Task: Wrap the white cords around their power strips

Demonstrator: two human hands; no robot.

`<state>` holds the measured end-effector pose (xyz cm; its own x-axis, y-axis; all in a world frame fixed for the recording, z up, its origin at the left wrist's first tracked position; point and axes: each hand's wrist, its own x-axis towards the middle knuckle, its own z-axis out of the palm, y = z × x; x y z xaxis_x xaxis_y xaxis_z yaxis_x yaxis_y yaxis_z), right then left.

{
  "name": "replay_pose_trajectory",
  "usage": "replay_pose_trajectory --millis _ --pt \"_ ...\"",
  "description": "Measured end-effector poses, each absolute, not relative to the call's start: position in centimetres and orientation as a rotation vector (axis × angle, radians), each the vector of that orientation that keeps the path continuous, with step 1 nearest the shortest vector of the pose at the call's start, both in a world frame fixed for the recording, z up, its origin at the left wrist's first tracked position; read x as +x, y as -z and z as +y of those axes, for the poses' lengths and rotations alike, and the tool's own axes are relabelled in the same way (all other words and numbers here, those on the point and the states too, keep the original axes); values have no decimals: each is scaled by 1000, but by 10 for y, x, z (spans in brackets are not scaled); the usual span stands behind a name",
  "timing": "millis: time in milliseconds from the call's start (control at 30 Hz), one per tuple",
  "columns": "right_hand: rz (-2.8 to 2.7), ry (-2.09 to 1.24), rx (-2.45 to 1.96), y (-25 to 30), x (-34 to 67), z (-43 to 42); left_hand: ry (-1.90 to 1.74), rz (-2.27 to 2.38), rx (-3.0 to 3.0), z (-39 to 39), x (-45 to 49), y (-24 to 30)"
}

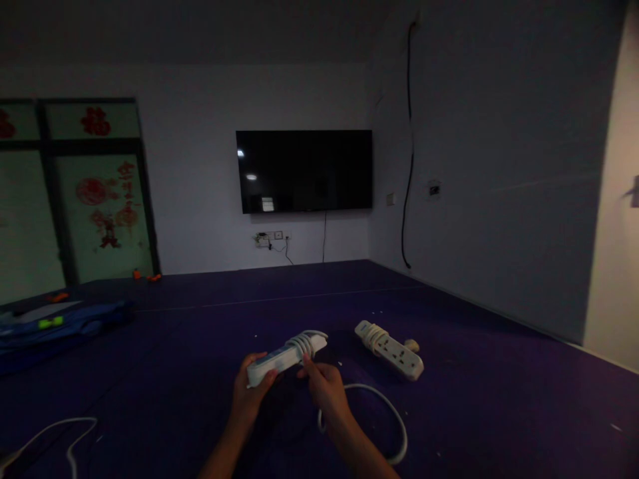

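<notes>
My left hand grips the near end of a white power strip, fingers curled round it. Part of its white cable is wound in coils round the strip's far end. My right hand is closed on the cable beside the strip, and the loose length of cable loops over the purple floor to the right of my wrist. A second white power strip, with its cord wrapped round one end, lies on the floor just beyond my right hand.
A dark purple floor mat covers the room. A black TV hangs on the far wall above wall sockets. A blue bag lies at the left. Another white cable curls at the bottom left. A black cable runs down the right wall.
</notes>
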<state>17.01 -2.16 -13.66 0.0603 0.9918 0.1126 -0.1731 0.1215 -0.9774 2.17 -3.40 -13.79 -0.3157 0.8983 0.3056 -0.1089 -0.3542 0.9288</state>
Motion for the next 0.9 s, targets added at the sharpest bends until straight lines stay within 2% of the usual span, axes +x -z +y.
replay_pose_trajectory --millis 233,433,567,733,900 --pt "-1069 -1108 -1088 143 173 -18 -1780 1193 1640 -44 24 137" --pt "-1039 -1083 -1172 146 177 -12 -1904 1112 2416 -44 25 151" --pt "-1063 -1054 -1190 144 180 -11 -1752 1004 2827 -48 20 158" --pt "-1108 -1015 -1198 141 183 -13 -1544 1011 3048 -54 17 156" --pt "-1088 -1036 -1159 139 183 -16 -1527 1050 3062 -53 18 158"
